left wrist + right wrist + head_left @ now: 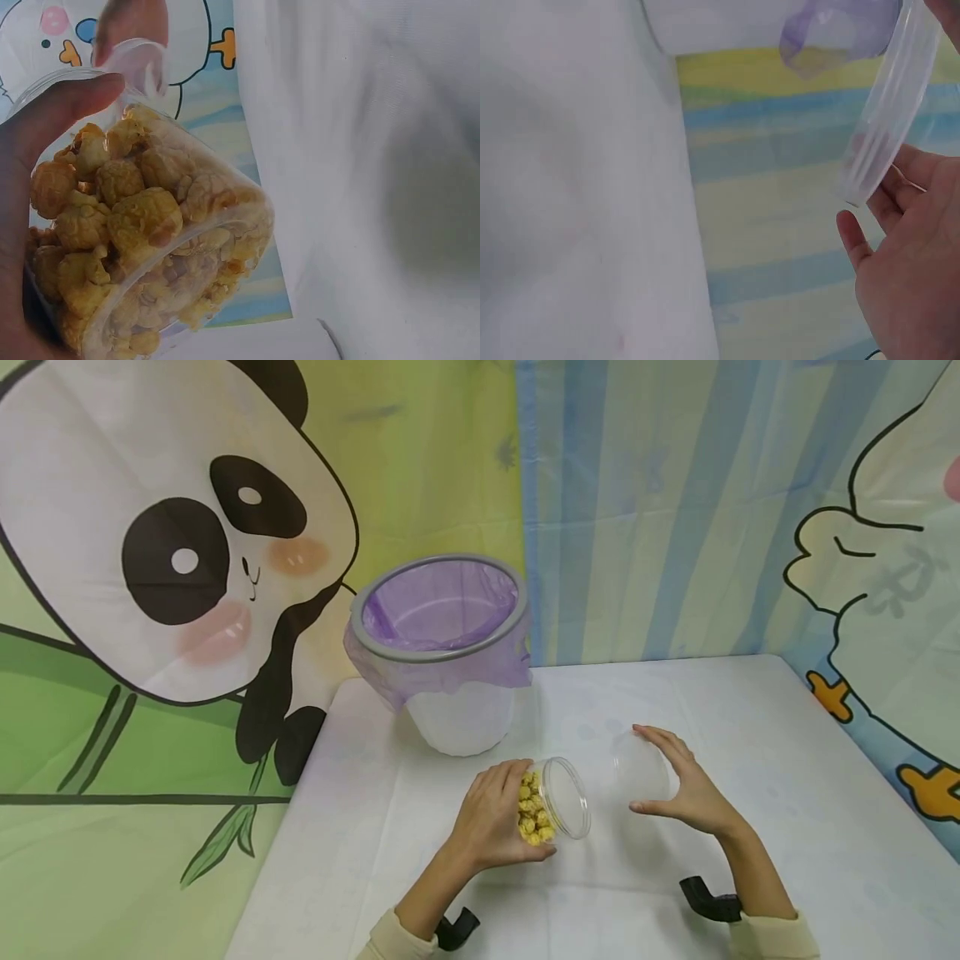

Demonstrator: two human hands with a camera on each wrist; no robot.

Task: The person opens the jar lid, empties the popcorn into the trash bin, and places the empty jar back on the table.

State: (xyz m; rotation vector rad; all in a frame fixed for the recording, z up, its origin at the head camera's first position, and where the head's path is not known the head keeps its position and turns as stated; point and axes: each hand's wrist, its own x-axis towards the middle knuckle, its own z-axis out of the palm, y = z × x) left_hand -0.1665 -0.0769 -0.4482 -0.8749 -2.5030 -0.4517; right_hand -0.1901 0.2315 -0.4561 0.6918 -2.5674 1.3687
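My left hand (491,818) grips a clear plastic jar (564,800) from its left side, thumb below and fingers over the top. Yellow popcorn (534,810) fills much of the jar, which is tilted with its open mouth facing right. In the left wrist view the popcorn (120,202) shows large through the wall. A short distance to the right, my right hand (693,789) holds a clear round lid (642,768) by its edge between thumb and fingers. The lid (889,105) is seen nearly edge-on in the right wrist view, apart from the jar.
Behind the hands stands a white bin (461,718) lined with a purple bag (442,610) and topped by a grey ring (435,656). A white cloth covers the table (750,760). Printed curtains with a panda (150,627) and stripes hang around it.
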